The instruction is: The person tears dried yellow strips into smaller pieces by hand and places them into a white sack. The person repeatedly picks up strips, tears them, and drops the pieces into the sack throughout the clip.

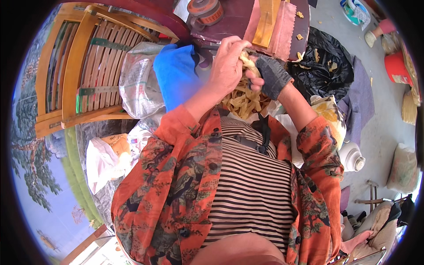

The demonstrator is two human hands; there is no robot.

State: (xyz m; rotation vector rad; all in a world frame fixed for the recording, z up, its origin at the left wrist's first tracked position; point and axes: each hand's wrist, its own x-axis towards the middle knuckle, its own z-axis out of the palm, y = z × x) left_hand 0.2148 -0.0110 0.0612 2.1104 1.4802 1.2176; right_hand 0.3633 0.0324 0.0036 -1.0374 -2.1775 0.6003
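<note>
My bare left hand (pixel 228 68) grips the upper part of a twisted pale-yellow strip (pixel 247 62) in front of the table edge. My right hand (pixel 273 74), in a dark grey fingerless covering, holds the same strip from the other side with its fingertips curled. A heap of similar flat yellowish strips (pixel 246 102) lies directly under my hands, partly hidden by them. Just beyond my hands, a wooden board (pixel 266 25) rests on a pink cloth (pixel 288 25) with zigzag edges. A dark thin bar behind my left hand is mostly hidden.
A dark red table (pixel 232 10) carries a lidded grey-and-orange cup (pixel 205 13). Blue cloth (pixel 175 73) and a clear plastic bag (pixel 140 79) lie left, before a folded wooden chair (pixel 74 66). A black plastic bag (pixel 326 59) with yellowish scraps and a white thermos (pixel 352 157) are right.
</note>
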